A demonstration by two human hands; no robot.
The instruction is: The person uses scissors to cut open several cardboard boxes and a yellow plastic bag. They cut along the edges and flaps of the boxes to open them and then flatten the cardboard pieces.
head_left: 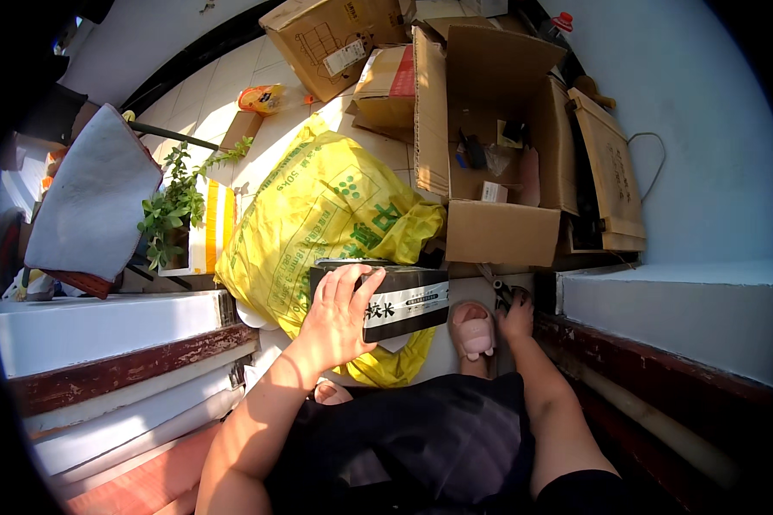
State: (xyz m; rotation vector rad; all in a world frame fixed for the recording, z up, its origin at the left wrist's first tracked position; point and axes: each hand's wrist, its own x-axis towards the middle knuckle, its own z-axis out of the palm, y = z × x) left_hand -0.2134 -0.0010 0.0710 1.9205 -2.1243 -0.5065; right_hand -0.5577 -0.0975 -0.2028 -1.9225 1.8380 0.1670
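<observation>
1. Open cardboard box (pixel 498 129) stands on the floor; small packets and dark items lie inside.
2. Yellow sack (pixel 318 206) lies bulging on the pale tiled floor (pixel 223 86); contents hidden.
3. Dark carton (pixel 399 296) rests against the sack, long axis running left-right.
4. Left hand (pixel 335 313) lies flat on the carton, fingers spread.
5. Right hand (pixel 517 316) grips a dark tool (pixel 502 294) beside a pink slipper (pixel 474 330).
</observation>
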